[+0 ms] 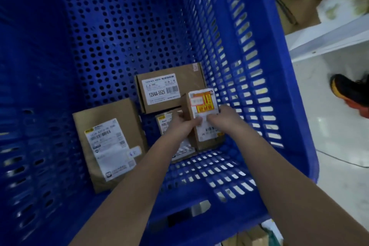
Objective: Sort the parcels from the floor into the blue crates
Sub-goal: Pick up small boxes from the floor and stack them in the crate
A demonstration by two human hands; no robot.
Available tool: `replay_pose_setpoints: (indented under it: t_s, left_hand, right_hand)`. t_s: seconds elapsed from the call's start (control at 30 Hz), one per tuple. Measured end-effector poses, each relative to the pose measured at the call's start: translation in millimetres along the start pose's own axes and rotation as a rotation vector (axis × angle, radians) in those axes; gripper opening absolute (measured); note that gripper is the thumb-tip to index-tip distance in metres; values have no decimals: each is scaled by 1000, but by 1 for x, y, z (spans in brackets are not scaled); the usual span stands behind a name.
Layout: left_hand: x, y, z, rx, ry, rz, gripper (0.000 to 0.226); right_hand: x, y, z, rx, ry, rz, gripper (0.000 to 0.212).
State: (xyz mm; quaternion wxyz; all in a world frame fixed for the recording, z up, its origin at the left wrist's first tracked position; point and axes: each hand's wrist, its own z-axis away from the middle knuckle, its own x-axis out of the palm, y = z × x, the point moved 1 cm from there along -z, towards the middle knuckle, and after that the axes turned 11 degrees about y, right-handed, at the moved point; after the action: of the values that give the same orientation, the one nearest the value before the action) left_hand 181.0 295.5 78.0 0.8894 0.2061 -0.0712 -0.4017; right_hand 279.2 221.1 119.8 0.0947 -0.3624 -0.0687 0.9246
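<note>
Reaching deep into the blue crate [229, 26], both hands hold a small brown box [201, 118] low by its right wall: the left hand [182, 126] grips its left edge, the right hand [221, 118] its labelled face (yellow sticker up). Three other parcels lie on the crate floor: a flat box [169, 86], an envelope [109, 146] and another partly hidden.

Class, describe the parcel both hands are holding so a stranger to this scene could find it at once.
Look inside the big blue crate, toward its right wall. There the left hand and right hand grip a small brown box. It alone carries a yellow and red sticker; its neighbours show plain white labels.
</note>
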Motion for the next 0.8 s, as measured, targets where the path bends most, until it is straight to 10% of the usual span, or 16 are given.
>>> replay_pose_setpoints:
  t_s: [0.1, 0.33, 0.8]
  left_hand:
    - [11, 0, -1, -4, 65, -110, 58]
    - [23, -8, 4, -46, -4, -271, 19]
    - [25, 1, 15, 59, 27, -543, 29]
  right_hand:
    - [9, -1, -8, 43, 93, 193, 47]
    - [20, -10, -4, -77, 47, 773, 39]
    - [11, -7, 12, -156, -89, 885, 42]
